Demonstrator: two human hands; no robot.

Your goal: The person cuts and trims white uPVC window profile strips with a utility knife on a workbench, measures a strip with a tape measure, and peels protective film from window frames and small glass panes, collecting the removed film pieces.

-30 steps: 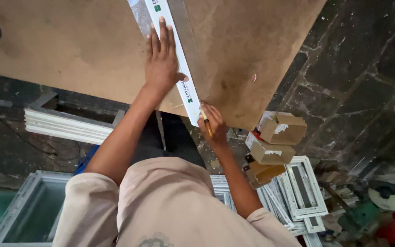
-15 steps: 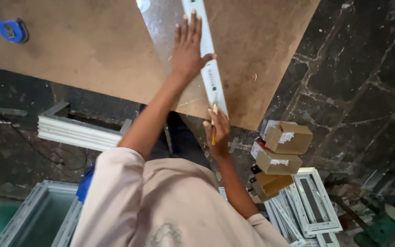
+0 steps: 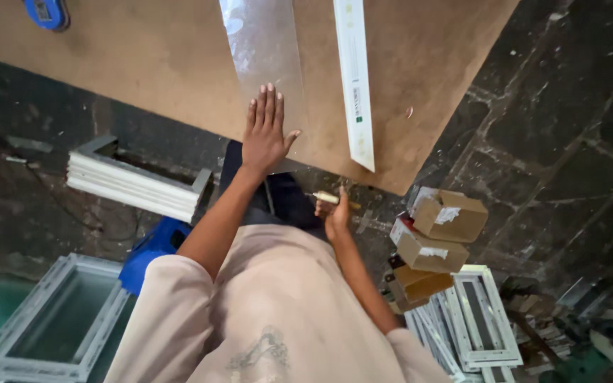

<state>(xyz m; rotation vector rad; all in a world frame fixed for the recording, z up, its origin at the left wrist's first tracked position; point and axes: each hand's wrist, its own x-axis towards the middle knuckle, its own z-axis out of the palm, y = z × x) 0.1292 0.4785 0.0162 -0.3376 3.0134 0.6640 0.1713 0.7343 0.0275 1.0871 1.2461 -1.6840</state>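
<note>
Three brown boxes (image 3: 434, 245) stack right—left hand (image 3: 264, 135) spread on glass strip (image 3: 264, 50), right hand (image 3: 333, 213) pinching a cutter (image 3: 328, 198).

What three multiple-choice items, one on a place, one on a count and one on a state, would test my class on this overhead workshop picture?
1. Where does the person's left hand rest?
A. flat on the clear glass sheet
B. on the floor
C. on the boxes

2. How many small brown cardboard boxes stand stacked beside the brown fibreboard tabletop?
A. one
B. three
C. six

3. How is the right hand?
A. spread flat and empty
B. closed on a thin pale tool
C. out of view

Answers:
1 A, its fingers are spread on the glass.
2 B, three boxes are piled by the table's corner.
3 B, the tool's tip pokes out from its grip.
</note>
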